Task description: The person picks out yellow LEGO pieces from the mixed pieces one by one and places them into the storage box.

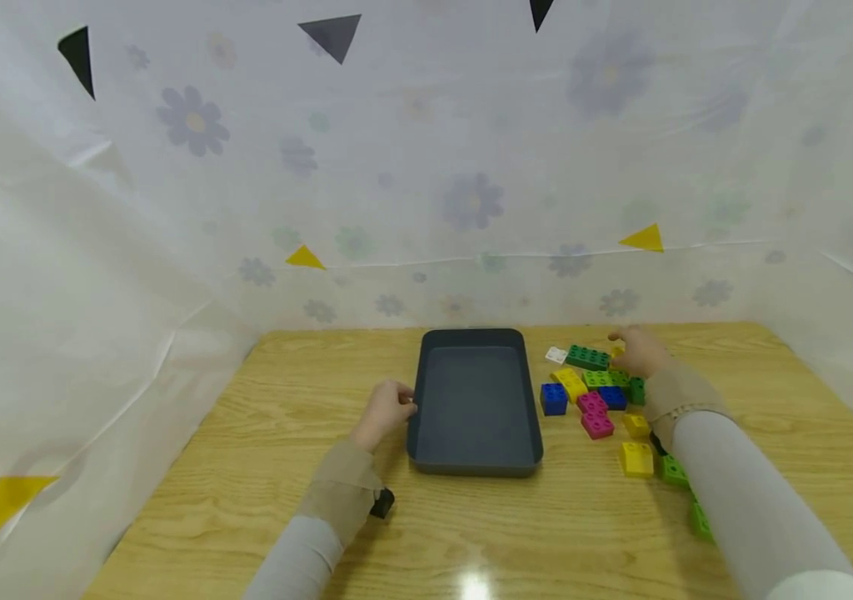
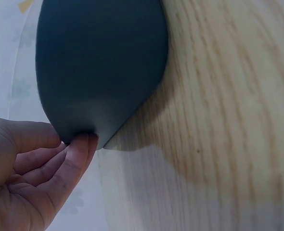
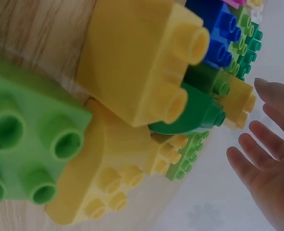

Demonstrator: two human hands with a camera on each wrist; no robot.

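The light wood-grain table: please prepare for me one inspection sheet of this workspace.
Surface: light wood-grain table, glossy reflection near the front.
Job's things: dark grey rectangular tray; multicoloured studded plastic blocks grouped to its right.
Clutter: nothing seen.
Hands: left hand pinches the tray's rim; right hand is open near a yellow block.
Cables: nothing seen.
Surroundings: white flower-printed sheeting, with yellow triangles and dark triangles.

The tray (image 1: pixel 475 408) is dark grey, the bricks (image 1: pixel 596 380) mostly green and yellow, the backdrop (image 1: pixel 396 150) pale and flowered.
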